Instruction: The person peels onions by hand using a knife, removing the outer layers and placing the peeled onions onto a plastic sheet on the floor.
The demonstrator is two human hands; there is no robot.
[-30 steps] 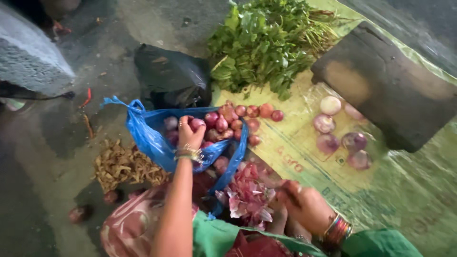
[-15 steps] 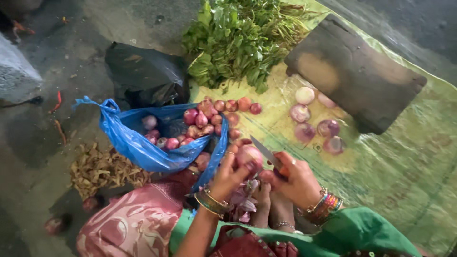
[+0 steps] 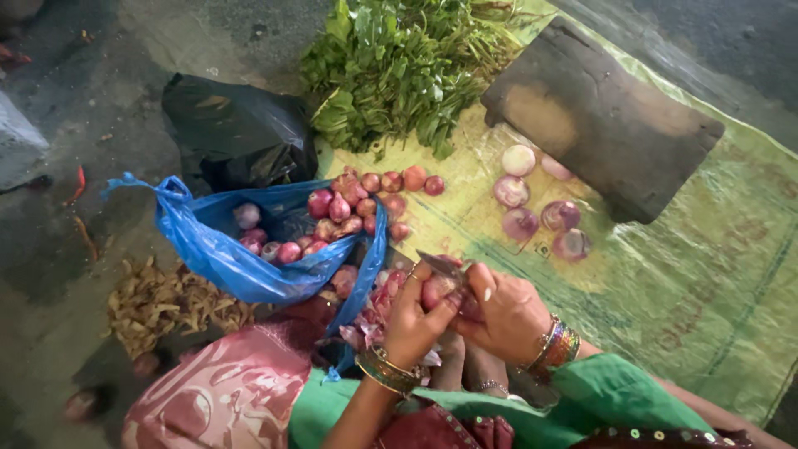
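The left hand (image 3: 413, 320) has its fingers wrapped around a red onion (image 3: 436, 289), just right of the blue bag (image 3: 241, 262) of onions, while the right hand (image 3: 507, 314) grips a small knife (image 3: 440, 264) with its blade on top of the onion. This looks like the peeling step, and the next move needs a careful, shallow cut away from the thumb. The knife handle is hidden inside the fist, and I cannot tell how much skin is already off.

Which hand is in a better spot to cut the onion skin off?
Probably the right hand: it holds the knife, whose blade rests over the onion. The left hand is wrapped around that onion, so it looks better placed for steadying it.
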